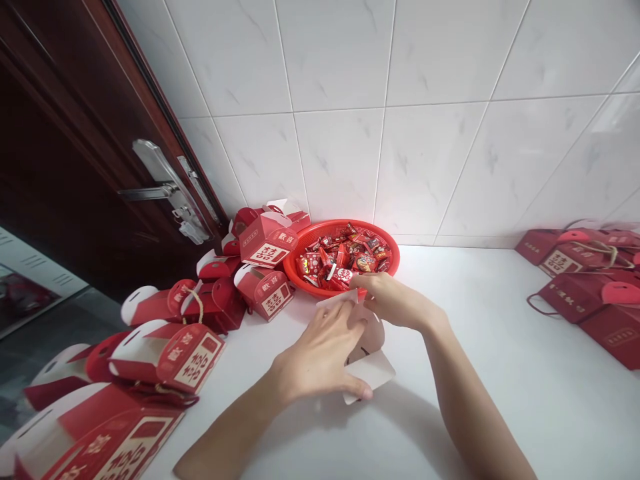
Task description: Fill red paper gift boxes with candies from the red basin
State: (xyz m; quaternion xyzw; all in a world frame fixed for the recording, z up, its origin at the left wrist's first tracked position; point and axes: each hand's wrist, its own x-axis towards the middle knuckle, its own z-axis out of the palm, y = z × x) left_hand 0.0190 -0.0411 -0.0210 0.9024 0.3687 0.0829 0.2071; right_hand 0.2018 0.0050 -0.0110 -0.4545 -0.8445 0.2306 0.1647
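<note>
An unfolded-topped paper box (371,371), its pale inside showing, stands on the white table in front of the basket. My left hand (320,350) is wrapped over its left side, thumb on the near flap. Over the near rim of the red plastic basket (394,257), my right hand (387,299) reaches with bent fingers, beside the box's far flap. Its fingertips are partly hidden, and what they hold, if anything, cannot be made out. Red-wrapped sweets (364,262) lie heaped in the basket.
Several red gift boxes (187,357) crowd the table's left side, some with cord handles. More dark red boxes (575,297) stand at the right. Behind are a tiled wall (340,153) and a brown door with a metal handle (150,193).
</note>
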